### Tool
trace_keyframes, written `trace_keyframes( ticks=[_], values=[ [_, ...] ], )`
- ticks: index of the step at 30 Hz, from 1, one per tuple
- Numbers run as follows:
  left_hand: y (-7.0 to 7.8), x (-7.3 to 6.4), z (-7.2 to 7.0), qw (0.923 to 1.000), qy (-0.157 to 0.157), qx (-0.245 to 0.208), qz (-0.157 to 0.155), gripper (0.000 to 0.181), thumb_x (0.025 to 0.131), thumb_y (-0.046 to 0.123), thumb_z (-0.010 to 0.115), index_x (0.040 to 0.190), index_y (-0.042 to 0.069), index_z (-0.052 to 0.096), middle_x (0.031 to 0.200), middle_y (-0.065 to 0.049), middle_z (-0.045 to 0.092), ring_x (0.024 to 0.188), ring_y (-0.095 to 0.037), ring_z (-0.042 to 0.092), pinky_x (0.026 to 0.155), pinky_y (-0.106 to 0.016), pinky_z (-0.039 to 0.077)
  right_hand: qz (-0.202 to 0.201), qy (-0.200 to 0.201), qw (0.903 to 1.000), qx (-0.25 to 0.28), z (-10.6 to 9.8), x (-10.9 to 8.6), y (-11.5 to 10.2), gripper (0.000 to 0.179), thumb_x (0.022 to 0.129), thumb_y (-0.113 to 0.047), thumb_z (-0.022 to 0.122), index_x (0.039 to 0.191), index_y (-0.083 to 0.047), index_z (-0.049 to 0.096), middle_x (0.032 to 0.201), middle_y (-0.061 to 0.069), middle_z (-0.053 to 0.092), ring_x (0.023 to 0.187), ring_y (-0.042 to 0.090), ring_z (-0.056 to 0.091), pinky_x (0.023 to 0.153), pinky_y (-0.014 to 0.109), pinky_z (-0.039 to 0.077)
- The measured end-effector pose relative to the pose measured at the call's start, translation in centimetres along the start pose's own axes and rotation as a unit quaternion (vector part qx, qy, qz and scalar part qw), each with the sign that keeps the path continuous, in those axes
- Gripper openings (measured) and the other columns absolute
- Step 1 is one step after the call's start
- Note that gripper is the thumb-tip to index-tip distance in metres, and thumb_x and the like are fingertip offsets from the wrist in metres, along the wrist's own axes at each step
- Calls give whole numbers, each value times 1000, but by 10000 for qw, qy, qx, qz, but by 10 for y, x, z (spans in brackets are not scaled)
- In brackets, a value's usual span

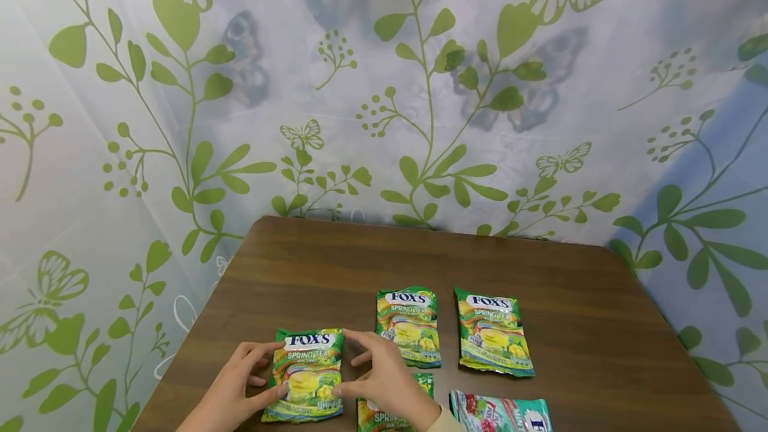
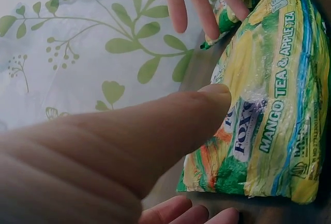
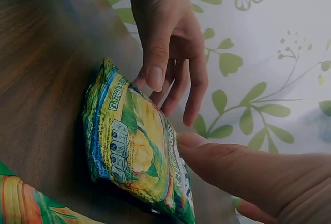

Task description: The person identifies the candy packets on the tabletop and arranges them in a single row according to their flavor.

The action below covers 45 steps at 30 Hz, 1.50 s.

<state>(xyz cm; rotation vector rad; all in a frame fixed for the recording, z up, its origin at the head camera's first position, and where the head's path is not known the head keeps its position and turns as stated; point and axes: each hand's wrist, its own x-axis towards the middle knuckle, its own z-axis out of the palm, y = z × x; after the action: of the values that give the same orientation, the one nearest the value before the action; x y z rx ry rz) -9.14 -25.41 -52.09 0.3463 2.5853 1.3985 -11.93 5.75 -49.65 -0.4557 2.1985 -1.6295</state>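
Note:
A green and yellow Fox's Spring Tea candy packet (image 1: pixel 306 379) lies face up on the table's near left, between both hands. My left hand (image 1: pixel 237 385) is at its left side, fingers spread and loosely bent, thumb tip over its lower left edge. On the opposite side, my right hand (image 1: pixel 384 372) has its index finger by the top right corner and its thumb by the lower right edge. In the left wrist view, the thumb overlaps the packet (image 2: pixel 274 110), with fingertips beside it. The right wrist view shows the packet's lower end (image 3: pixel 139 141) between the relaxed hands.
Two more Spring Tea packets, one in the middle (image 1: pixel 408 329) and one farther right (image 1: pixel 495 335), lie on the brown wooden table (image 1: pixel 576 305). Another packet (image 1: pixel 390 419) is partly hidden under the right hand. A teal packet (image 1: pixel 501 413) lies at the near edge. A leaf-patterned curtain (image 1: pixel 336 85) hangs behind.

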Motion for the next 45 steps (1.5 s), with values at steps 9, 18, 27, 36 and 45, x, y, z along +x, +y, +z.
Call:
trace_keyframes(
  ticks=[9, 18, 27, 36, 45],
  values=[
    [-2, 4, 4, 9998, -168, -36, -66, 68, 97, 23, 87, 154, 2, 56, 127, -18, 51, 105, -26, 55, 79, -30, 59, -20, 78, 9995, -320, 9, 8, 4, 76, 84, -12, 98, 151, -5, 63, 148, 19, 60, 105, 33, 71, 75, 27, 62],
    [-1, 4, 5, 9998, -187, 26, -85, 65, 97, 24, 87, 151, 4, 59, 123, -16, 50, 96, -22, 52, 77, -28, 56, 92, 121, 9974, -704, 17, 14, 7, 68, 83, -17, 99, 141, 1, 69, 140, 14, 62, 96, 21, 72, 77, 30, 61],
    [0, 3, 9, 10000, -55, -21, -30, 61, 96, 22, 88, 148, 5, 61, 121, -14, 48, 90, -18, 48, 75, -28, 51, 262, 165, 9957, -872, 24, 19, 9, 70, 82, -16, 100, 141, 4, 68, 140, 13, 60, 90, 18, 69, 75, 30, 60],
    [1, 4, 10, 9994, -77, -295, -159, 61, 94, 16, 90, 146, 4, 62, 123, -15, 47, 93, -20, 46, 70, -29, 53, 320, 265, 9971, -636, 29, 19, 10, 68, 81, -9, 99, 141, 1, 70, 138, 7, 58, 87, 20, 68, 74, 32, 59],
    [8, 10, 8, 9999, 123, -116, -8, 60, 93, 13, 91, 145, 3, 63, 127, -15, 45, 93, -16, 47, 64, -27, 50, 321, 458, 9966, -605, 31, 24, 6, 72, 79, -5, 100, 142, 7, 67, 142, 13, 55, 77, 17, 63, 68, 30, 56]
  ],
)
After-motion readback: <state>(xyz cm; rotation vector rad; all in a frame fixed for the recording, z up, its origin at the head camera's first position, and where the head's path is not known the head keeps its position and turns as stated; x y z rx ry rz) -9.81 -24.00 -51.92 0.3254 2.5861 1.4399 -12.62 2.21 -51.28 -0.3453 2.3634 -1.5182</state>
